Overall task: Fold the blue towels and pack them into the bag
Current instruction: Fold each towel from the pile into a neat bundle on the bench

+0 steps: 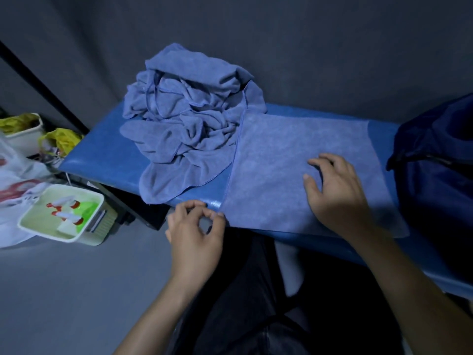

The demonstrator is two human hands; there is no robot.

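One blue towel (289,160) lies spread flat on the blue padded bench (102,152). My right hand (335,193) rests on its near right part with spread fingers pressing the cloth. My left hand (197,231) is at the towel's near left corner, its fingertips pinching the corner edge. A crumpled heap of several blue towels (189,116) sits at the bench's far left, overlapping the flat towel's far corner. A dark blue bag (435,170) stands at the right end of the bench.
On the floor to the left stand a pale green bin (64,213) with small bottles, a white plastic bag (15,175) and a white bin (25,137) with yellow bags. Grey curtain behind. My dark trousers show below the bench edge.
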